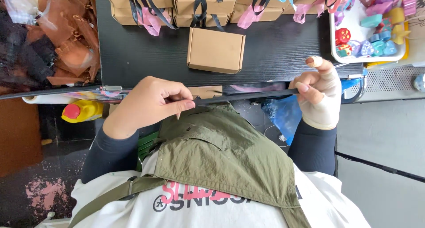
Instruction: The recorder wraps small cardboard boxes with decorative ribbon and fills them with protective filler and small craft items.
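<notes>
Plainly, head view only, with the small plain brown cardboard box (215, 50) on the black wood-grain table (274, 50) as landmark:

Left hand: the left hand (148, 105) sits below and left of the cardboard box, past the table's near edge, fingers curled shut with thumb and forefinger pinching one end of the narrow black ribbon (245, 96).

Right hand: the right hand (319, 95), in a pale beige fingerless glove, is below and right of the box, thumb and fingers closed on the ribbon's other end, the forefinger raised.

Ribbon: it is stretched taut and nearly level between the two hands, just below the box and along the table's near edge, above the olive green apron (221, 152).

Beyond the box: a row of like brown boxes tied with black, pink and blue ribbons (195, 4) stands at the table's far edge.

Right of the box: a white tray (336, 46) holding small coloured shaped pieces, at the table's right end.

Left of the box: a heap of brown sheer pouches (66, 42), off the table's left edge.

Below left of the box: a yellow bottle with a red cap (84, 111), lying lower than the table top.
</notes>
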